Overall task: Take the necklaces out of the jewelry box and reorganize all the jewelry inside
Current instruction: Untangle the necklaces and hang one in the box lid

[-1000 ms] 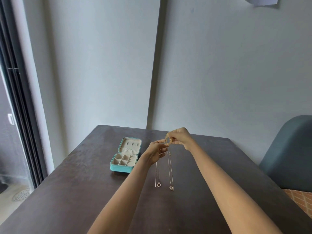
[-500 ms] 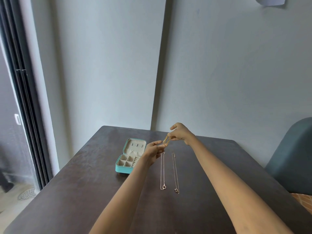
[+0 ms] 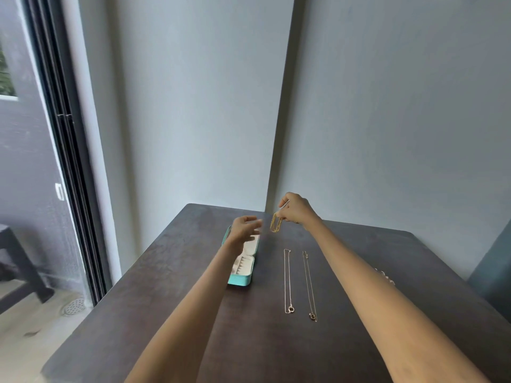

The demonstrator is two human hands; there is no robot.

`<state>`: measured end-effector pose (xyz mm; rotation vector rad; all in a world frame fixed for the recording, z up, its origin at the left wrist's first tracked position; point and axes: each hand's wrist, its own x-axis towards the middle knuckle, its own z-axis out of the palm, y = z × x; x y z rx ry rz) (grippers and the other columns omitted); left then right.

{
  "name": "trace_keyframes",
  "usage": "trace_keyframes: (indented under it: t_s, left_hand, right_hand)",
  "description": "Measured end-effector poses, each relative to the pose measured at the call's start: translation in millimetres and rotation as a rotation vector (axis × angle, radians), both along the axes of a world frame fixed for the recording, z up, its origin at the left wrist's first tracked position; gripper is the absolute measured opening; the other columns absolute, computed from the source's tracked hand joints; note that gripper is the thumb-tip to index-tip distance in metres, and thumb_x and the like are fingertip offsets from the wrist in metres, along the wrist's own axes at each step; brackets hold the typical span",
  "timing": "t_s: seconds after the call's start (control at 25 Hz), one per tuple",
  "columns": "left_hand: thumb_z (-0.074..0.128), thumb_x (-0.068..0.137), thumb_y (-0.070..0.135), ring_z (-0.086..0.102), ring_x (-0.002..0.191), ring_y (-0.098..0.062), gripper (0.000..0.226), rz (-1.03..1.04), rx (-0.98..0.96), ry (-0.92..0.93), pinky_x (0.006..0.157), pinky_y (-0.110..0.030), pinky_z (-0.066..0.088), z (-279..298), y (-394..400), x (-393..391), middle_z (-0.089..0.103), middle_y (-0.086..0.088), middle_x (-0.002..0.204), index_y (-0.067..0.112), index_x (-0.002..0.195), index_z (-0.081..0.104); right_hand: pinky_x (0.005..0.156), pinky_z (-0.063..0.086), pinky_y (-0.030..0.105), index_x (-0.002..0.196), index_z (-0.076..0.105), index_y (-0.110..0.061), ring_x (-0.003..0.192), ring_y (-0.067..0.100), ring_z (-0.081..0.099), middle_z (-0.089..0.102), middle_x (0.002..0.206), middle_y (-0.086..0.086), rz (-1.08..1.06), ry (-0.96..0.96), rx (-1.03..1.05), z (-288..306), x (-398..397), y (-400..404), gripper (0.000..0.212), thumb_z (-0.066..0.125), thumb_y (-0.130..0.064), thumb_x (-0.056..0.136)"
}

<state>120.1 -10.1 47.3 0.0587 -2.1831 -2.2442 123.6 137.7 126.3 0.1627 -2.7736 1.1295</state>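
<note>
Pale grey walls met in a corner behind a dark brown counter (image 3: pixel 171 313), with a black-framed sliding glass door (image 3: pixel 69 167) at the far left and a round floor drain (image 3: pixel 74 306) showing beyond its glass. Toward the back left of the counter sat the turquoise jewelry box (image 3: pixel 241 277), its lid open and its cream lining and small compartments partly hidden by the left forearm. Above the box hovered the left hand (image 3: pixel 244 229), fingers spread and relaxed, gripping nothing, its fingertips just short of the gold chain. That gold necklace (image 3: pixel 276 223) hung bunched in short loops in the air, pinched between thumb and fingers of the right hand (image 3: pixel 296 210), which was raised above the counter's far edge. Below, on the bare wood, two thin necklaces lay stretched out side by side, near but not touching: the left necklace (image 3: pixel 287 280) ended nearest the person in a small ring pendant, and the right necklace (image 3: pixel 309 283) ended in a darker pendant. Past the right forearm, a few small pale jewelry pieces (image 3: pixel 385 275) lay on the counter, too small to make out. At the far right edge stood a blue-grey chair (image 3: pixel 495 272).
</note>
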Motion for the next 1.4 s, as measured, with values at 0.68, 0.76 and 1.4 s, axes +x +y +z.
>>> trace_keyframes:
  t_s: [0.68,0.76,1.4]
  left_hand:
    - [0.051,0.058,0.005,0.034,0.064,-0.022,0.016,0.105,-0.566,-0.168,0.057,-0.027,0.040,-43,-70,-52,0.036,0.003,0.058,0.018,0.052,0.042]
    - [0.056,0.064,0.001,0.038,0.051,-0.026,0.011,0.072,-0.449,-0.188,0.044,-0.019,0.042,-45,-72,-45,0.042,-0.002,0.059,0.012,0.061,0.053]
    - [0.060,0.086,0.001,0.061,0.058,-0.009,0.016,0.080,0.011,0.146,0.049,-0.023,0.050,-75,-70,6,0.065,-0.002,0.076,0.011,0.099,0.064]
  right_hand:
    - [0.059,0.039,0.020,0.077,0.050,-0.022,0.080,0.015,0.058,0.065,0.081,0.007,0.121,-0.041,-0.062,-57,-23,-33,0.019,0.066,-0.011,0.078]
    - [0.059,0.038,0.020,0.077,0.051,-0.022,0.078,0.014,0.057,0.067,0.081,0.007,0.136,-0.021,-0.062,-60,-19,-38,0.017,0.066,-0.012,0.078]
    - [0.072,0.043,0.030,0.084,0.053,-0.023,0.089,0.021,0.061,0.065,0.088,-0.003,0.084,0.125,0.200,-86,-8,-86,0.006,0.056,-0.017,0.084]
